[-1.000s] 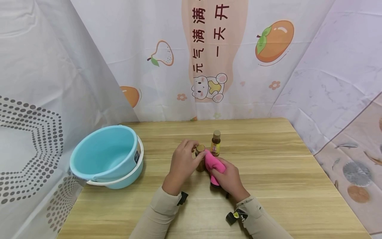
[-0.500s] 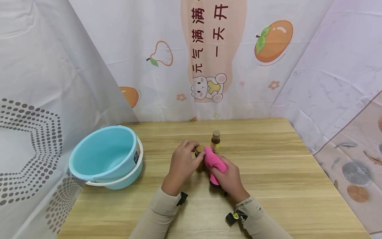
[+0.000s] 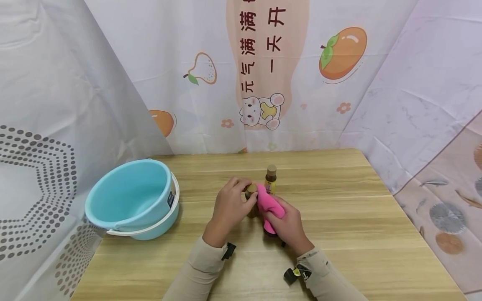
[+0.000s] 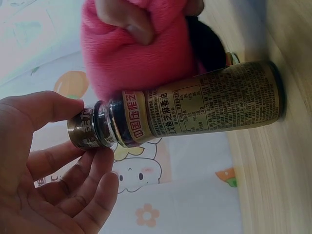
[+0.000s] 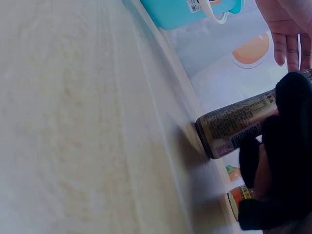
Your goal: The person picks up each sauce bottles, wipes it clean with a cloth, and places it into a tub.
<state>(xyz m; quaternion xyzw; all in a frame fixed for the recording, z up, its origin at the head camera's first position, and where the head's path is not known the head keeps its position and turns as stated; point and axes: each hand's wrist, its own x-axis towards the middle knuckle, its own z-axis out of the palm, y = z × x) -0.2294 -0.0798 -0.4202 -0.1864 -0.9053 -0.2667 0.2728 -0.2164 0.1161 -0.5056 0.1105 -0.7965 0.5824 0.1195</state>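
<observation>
My left hand [image 3: 229,205] pinches the brown cap of a sesame oil bottle [image 4: 204,105] between thumb and fingers. The bottle stands upright on the table, its brown label printed in small text. Against its right side my right hand [image 3: 289,223] grips a bunched pink plush cloth [image 3: 272,207]. A black part [image 5: 287,161] of that bundle hangs below and covers much of the bottle in the right wrist view. Just behind, a smaller dark bottle [image 3: 270,184] with a yellow label and a gold-brown cap stands partly hidden by the cloth.
A light blue bucket [image 3: 171,215] with a white handle stands on the left of the wooden table [image 3: 346,225]. Printed curtains [image 3: 211,113] close off the back and sides, right behind the table's far edge. Both wrists carry small black camera mounts.
Both hands keep their holds on the cap and the cloth. The pink cloth has shifted slightly and covers more of the rear bottle's lower part. The head view has drifted a little.
</observation>
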